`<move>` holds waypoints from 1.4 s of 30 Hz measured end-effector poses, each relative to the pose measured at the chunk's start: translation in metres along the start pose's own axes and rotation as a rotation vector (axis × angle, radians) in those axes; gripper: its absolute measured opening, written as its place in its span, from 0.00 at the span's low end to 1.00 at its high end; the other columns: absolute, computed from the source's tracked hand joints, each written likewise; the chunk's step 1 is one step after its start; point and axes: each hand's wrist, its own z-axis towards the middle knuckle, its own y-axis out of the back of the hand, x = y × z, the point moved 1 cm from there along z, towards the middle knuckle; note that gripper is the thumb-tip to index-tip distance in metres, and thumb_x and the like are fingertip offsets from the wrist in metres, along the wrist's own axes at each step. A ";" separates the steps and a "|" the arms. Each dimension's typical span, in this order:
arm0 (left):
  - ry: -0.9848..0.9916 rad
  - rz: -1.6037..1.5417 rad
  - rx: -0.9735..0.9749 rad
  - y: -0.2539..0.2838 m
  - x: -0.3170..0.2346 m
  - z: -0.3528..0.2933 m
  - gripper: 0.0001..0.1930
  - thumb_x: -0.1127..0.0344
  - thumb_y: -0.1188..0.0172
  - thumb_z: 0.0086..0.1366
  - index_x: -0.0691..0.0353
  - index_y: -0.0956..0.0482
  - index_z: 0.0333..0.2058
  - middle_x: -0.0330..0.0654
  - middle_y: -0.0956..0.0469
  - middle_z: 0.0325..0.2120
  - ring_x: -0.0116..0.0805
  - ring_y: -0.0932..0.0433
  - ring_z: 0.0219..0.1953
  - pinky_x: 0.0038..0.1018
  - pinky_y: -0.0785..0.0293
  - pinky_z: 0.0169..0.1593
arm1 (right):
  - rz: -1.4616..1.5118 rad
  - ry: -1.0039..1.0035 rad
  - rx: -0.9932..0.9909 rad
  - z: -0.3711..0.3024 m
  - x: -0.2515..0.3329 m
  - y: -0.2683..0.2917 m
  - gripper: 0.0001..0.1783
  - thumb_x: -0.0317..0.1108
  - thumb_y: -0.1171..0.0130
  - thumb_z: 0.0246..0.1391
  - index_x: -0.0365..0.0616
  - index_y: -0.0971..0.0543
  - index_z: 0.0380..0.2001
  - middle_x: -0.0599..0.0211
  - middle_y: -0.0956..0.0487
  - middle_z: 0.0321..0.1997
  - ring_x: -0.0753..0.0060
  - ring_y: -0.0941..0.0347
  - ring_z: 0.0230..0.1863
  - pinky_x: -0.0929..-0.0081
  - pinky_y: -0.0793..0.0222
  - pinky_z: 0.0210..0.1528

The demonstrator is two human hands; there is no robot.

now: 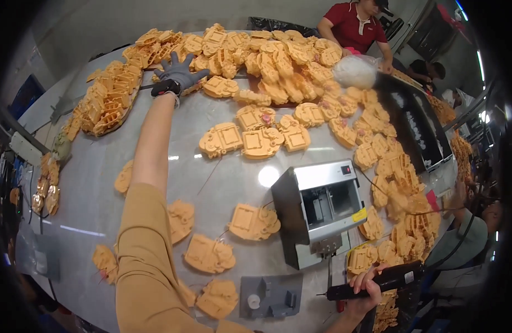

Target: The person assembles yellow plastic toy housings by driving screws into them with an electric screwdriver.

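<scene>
My left hand [181, 75], in a grey glove with a black band at the wrist, reaches far out with its fingers spread. It is over the near edge of a long heap of orange plastic housings [217, 39], beside a single orange housing [221, 86]. Whether its fingertips touch any of them I cannot tell. Bare fingers of my right hand [366, 289] wrap round a black electric screwdriver [397, 277] at the lower right. The driver's thin bit points left, above the table. Near it lies a grey fixture plate [271, 311] with raised blocks.
A box-shaped metal machine [286, 216] with a red switch stands right of centre. Loose orange housings [210, 253] lie around my left sleeve, and more heap along the right edge. Across the table, a person in a red shirt [353, 25] handles a clear plastic bag [356, 72].
</scene>
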 end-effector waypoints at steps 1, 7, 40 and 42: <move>-0.001 -0.027 0.012 -0.019 -0.002 0.012 0.43 0.28 0.51 0.46 0.47 0.38 0.57 0.50 0.42 0.58 0.49 0.46 0.61 0.48 0.48 0.57 | -0.023 0.044 0.055 0.002 0.001 0.002 0.23 0.27 0.50 0.38 0.42 0.39 0.42 0.71 0.41 0.14 0.76 0.43 0.12 0.75 0.39 0.22; -0.126 -0.148 0.396 -0.023 0.021 0.003 0.42 0.27 0.52 0.46 0.54 0.33 0.52 0.49 0.28 0.47 0.44 0.31 0.51 0.38 0.39 0.53 | 0.019 0.078 0.114 0.015 0.000 0.003 0.21 0.26 0.51 0.41 0.41 0.39 0.42 0.70 0.42 0.15 0.77 0.44 0.12 0.76 0.40 0.21; -0.413 -0.272 0.419 -0.001 -0.116 -0.074 0.42 0.31 0.41 0.36 0.52 0.28 0.47 0.44 0.37 0.52 0.45 0.37 0.55 0.51 0.49 0.57 | 0.178 -0.075 0.061 0.013 -0.026 0.018 0.23 0.26 0.48 0.37 0.44 0.37 0.42 0.69 0.39 0.14 0.72 0.40 0.13 0.73 0.38 0.23; -0.478 -0.269 0.427 0.021 -0.098 -0.100 0.41 0.33 0.40 0.37 0.55 0.28 0.47 0.45 0.35 0.50 0.46 0.33 0.51 0.40 0.41 0.55 | 0.175 -0.074 0.017 0.011 -0.022 0.018 0.21 0.27 0.47 0.36 0.42 0.37 0.39 0.70 0.41 0.13 0.74 0.42 0.11 0.74 0.38 0.21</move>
